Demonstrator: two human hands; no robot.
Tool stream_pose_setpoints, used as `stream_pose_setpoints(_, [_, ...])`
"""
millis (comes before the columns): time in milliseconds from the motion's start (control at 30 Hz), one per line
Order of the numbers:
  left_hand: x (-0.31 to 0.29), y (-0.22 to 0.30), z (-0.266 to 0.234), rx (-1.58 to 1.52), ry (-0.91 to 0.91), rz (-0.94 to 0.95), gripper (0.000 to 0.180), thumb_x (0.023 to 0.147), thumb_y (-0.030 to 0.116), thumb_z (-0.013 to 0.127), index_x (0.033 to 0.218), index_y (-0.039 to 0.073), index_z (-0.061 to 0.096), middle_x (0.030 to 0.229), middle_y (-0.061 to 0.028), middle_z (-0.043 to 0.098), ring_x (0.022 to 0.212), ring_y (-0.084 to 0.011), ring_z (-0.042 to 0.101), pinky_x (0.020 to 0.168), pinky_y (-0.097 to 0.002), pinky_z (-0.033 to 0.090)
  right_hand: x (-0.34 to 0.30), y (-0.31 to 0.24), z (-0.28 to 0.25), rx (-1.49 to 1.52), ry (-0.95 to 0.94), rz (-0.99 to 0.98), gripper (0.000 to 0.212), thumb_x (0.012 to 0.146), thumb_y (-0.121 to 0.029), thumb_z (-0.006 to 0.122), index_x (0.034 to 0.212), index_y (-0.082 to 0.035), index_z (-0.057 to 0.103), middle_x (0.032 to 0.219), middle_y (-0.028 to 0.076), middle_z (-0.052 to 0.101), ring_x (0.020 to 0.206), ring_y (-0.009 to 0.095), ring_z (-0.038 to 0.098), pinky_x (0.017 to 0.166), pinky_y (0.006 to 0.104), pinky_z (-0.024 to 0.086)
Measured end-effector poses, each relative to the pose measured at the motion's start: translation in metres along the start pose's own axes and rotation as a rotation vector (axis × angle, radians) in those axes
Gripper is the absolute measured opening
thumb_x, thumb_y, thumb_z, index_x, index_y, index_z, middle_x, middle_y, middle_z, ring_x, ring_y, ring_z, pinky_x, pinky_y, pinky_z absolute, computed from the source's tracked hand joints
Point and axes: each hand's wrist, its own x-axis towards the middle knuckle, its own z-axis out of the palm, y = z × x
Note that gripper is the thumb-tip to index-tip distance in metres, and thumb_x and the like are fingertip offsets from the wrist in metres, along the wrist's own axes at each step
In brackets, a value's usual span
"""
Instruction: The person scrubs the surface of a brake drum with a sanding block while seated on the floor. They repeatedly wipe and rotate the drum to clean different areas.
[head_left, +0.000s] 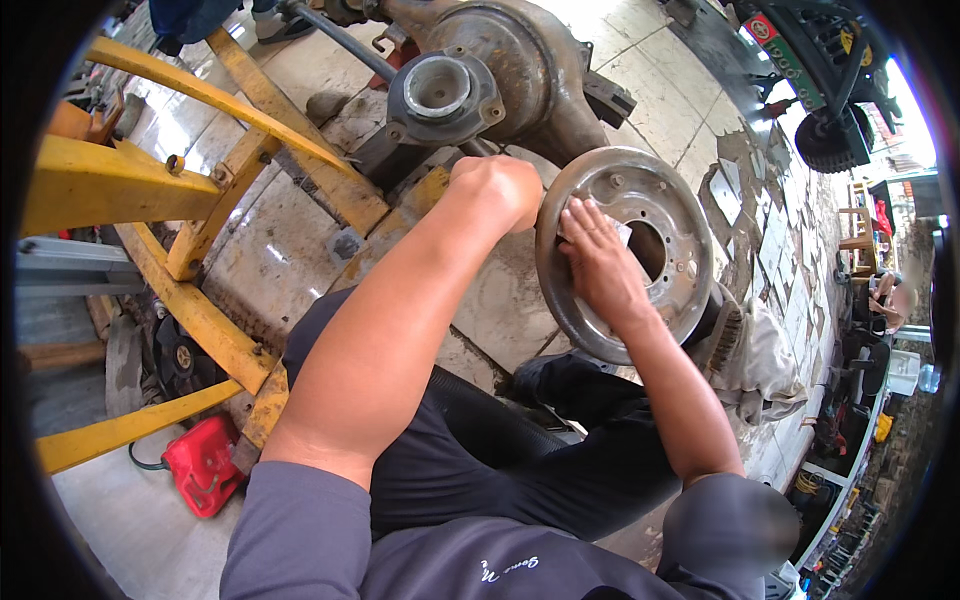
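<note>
My right hand [597,255] lies flat on the plate [688,232]; my left hand [503,192] curls at its edge, whether grasping I cannot tell. Uneven pressing could tip it.

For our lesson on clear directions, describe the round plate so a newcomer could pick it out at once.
Find the axle housing at the top, then look just below and right of it. The round plate is there, under the right hand. Unlike the nearby grey hub, it is broad and shallow, with small holes ringing its central hole.
</note>
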Motion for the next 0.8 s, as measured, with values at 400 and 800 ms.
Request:
stream_pose_setpoints(400, [0.002,0.002,0.000,0.003,-0.005,0.007,0.037,0.096,0.035,0.059,0.114,0.005,0.070,0.115,-0.0129,0.070,0.108,-0.0288,0.067,0.092,-0.0417,0.052,-0.001,0.004,0.003,-0.057,0.075,-0.014,0.042,0.093,-0.013,0.060,0.132,0.002,0.054,0.142,0.022,0.050,0.137,0.036,0.043,0.113,0.0476,0.036])
stream_pose_setpoints(800, [0.001,0.001,0.002,0.004,-0.032,0.008,0.037,0.096,0.034,0.058,0.113,0.004,0.070,0.114,-0.0133,0.070,0.106,-0.0298,0.067,0.092,-0.0416,0.052,0.005,0.011,-0.004,-0.018,0.106,0.102,0.043,0.092,-0.013,0.061,0.132,0.002,0.054,0.141,0.022,0.051,0.137,0.037,0.043,0.114,0.0466,0.034])
